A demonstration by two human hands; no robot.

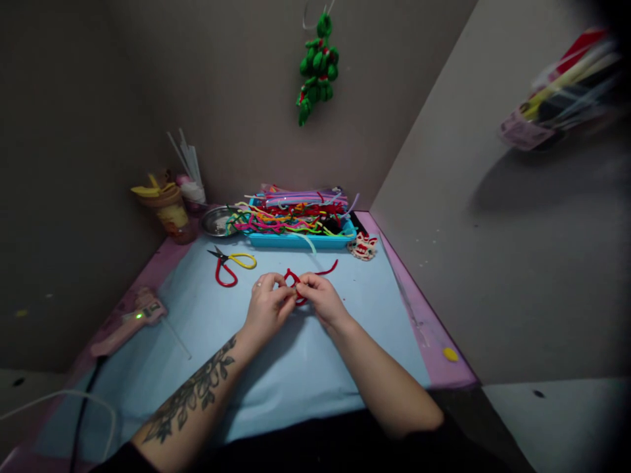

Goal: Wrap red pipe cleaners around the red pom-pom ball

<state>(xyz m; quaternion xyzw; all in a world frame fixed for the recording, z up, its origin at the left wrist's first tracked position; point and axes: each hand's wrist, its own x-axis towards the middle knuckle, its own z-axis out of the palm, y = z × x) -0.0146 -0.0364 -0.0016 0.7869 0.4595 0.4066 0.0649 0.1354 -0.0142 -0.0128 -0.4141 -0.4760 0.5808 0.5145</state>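
Between my hands is a red pipe cleaner (327, 270), bent into loops, with one loose end stretching to the right. My left hand (269, 299) pinches the looped part from the left. From the right, my right hand (319, 295) grips the same piece with thumb and fingers closed. Both hands are just above the blue cloth, and the fingers hide part of the loops. Up and to the left of them lie scissors (227, 265) with one red and one yellow handle, blades apart.
Behind the hands stands a blue tray (300, 242) heaped with colourful pipe cleaners. A metal bowl (215, 222) and a cup (173, 213) are at the back left. A pink glue gun (131, 328) with a green light lies left. A white-and-red figure (363, 246) sits right of the tray.
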